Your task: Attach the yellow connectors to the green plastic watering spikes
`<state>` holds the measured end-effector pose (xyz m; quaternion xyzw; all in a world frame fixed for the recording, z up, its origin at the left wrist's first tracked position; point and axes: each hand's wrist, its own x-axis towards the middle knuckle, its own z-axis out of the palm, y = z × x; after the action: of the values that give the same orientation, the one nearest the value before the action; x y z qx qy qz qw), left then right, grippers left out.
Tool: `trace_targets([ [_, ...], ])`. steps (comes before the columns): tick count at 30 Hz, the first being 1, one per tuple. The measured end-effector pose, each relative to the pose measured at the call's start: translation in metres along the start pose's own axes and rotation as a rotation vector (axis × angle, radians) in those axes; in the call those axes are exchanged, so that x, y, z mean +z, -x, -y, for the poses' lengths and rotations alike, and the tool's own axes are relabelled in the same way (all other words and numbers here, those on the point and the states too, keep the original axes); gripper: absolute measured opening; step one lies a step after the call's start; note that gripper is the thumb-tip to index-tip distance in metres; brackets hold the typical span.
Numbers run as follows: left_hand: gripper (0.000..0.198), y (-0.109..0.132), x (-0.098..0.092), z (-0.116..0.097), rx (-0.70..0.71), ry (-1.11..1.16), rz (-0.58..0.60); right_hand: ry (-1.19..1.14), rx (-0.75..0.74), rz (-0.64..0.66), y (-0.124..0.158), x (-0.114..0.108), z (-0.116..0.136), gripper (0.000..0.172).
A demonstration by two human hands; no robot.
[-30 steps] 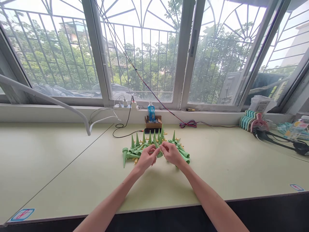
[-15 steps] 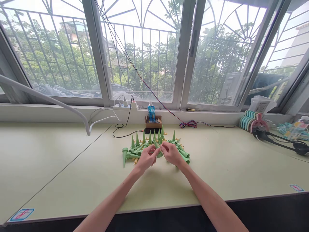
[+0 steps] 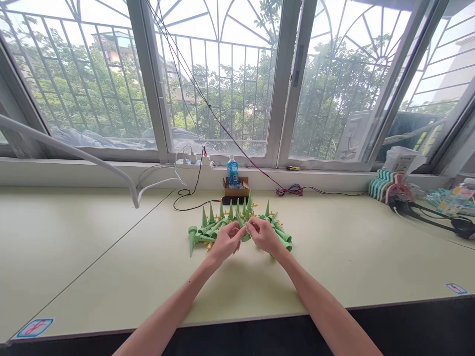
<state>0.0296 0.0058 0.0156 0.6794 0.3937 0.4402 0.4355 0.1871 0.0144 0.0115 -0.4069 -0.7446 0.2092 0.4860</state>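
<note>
Above the table's middle, my left hand (image 3: 227, 241) is closed on a green plastic watering spike (image 3: 239, 219), whose pointed end leans up and away. My right hand (image 3: 264, 235) pinches close against the base of that spike, fingertips almost meeting those of the left. What sits between the right fingertips is too small to tell. Around both hands lies a pile of similar green spikes (image 3: 284, 236) and small yellow valve pieces (image 3: 209, 246). Behind them several spikes (image 3: 221, 208) stand upright in a row.
A phone (image 3: 233, 200) lies behind the spikes, before a small cardboard box (image 3: 236, 192) and a blue-labelled bottle (image 3: 232, 173). Cables (image 3: 290, 190) run along the back. Headphones (image 3: 426, 215) and clothes hangers (image 3: 382, 187) are at the right. A white curved arm (image 3: 92, 159) hangs at left.
</note>
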Motion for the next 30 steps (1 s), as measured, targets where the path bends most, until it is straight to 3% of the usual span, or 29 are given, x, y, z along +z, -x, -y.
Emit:
trace_targets([
  [30,0.041,0.0000,-0.0004,-0.0036,-0.002,0.016,0.006,-0.006,-0.006,0.003,0.0008,0.0002,0.0003,0.029],
])
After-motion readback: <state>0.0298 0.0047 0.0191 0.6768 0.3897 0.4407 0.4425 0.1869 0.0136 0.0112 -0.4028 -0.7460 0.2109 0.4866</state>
